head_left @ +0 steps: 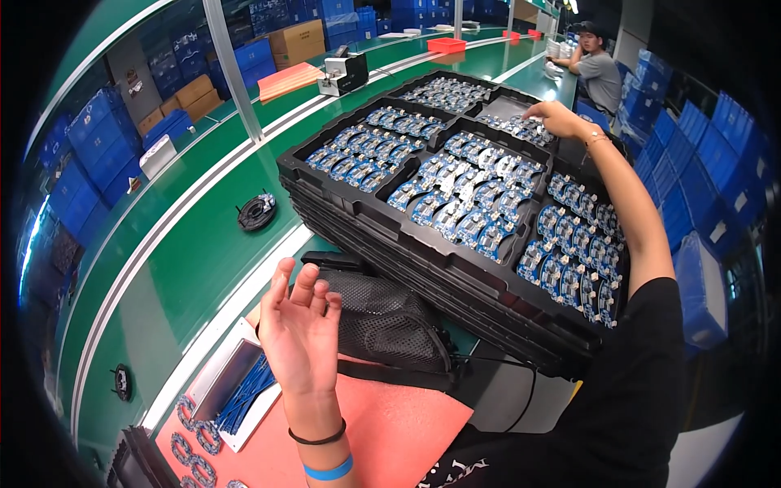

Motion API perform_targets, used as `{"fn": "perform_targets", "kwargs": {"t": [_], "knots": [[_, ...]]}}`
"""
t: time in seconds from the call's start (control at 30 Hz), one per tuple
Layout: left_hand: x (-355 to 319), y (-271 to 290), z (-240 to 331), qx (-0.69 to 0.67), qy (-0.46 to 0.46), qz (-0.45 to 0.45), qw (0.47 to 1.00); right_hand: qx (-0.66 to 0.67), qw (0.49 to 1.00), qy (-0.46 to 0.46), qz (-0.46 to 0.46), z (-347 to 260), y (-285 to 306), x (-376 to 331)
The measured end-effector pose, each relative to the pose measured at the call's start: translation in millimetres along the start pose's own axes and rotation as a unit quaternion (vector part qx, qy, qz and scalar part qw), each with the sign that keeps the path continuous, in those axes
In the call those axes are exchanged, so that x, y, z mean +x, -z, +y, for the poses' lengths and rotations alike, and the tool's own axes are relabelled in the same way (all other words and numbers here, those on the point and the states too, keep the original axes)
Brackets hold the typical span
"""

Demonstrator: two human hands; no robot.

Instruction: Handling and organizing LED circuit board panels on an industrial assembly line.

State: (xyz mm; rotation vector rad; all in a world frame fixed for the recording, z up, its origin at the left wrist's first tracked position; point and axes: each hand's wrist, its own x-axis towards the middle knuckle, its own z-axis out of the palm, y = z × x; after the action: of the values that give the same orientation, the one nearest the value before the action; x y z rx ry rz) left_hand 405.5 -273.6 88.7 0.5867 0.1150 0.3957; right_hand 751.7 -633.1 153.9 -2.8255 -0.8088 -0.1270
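Observation:
My left hand (303, 342) is raised palm up over the front of the bench, its fingers loosely curled and apart, with nothing in it. My right arm stretches across a black tray (390, 218) filled with rows of small curved blue circuit boards (468, 195). At the tray's far right compartment, my right hand (560, 120) hovers over or touches the circuit boards (521, 128) there. Its fingers reach out apart, and I see nothing held in them. Part of that compartment shows bare tray bottom. The tray tops a stack of similar black trays.
A black mesh bag (382, 325) lies before the stack. Ring-shaped boards (208, 437) and a white box of blue cable ties (248, 394) sit on a pink mat (390, 415). Black round parts (257, 212) rest on the green conveyor (195, 236). A person (602, 73) sits at the back right.

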Motion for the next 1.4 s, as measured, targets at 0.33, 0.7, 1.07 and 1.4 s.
{"fn": "perform_targets", "kwargs": {"t": [0.33, 0.7, 1.07, 1.4], "knots": [[-9, -3, 11, -0.018, -0.005, -0.005, 1.0, -0.046, 0.998, 0.048, 0.006, -28, 10, 2], [-78, -41, -2, 0.394, -0.086, -0.438, 0.803, 0.124, 0.797, 0.589, -0.056, -379, 9, -30], [-195, 47, 24, 0.787, 0.134, -0.318, 0.511, 0.214, 0.639, 0.729, -0.119, -618, -229, -203], [-227, 125, 148, 0.727, -0.357, 0.296, 0.506, 0.441, 0.605, 0.601, -0.278, -604, -216, -175]]}}
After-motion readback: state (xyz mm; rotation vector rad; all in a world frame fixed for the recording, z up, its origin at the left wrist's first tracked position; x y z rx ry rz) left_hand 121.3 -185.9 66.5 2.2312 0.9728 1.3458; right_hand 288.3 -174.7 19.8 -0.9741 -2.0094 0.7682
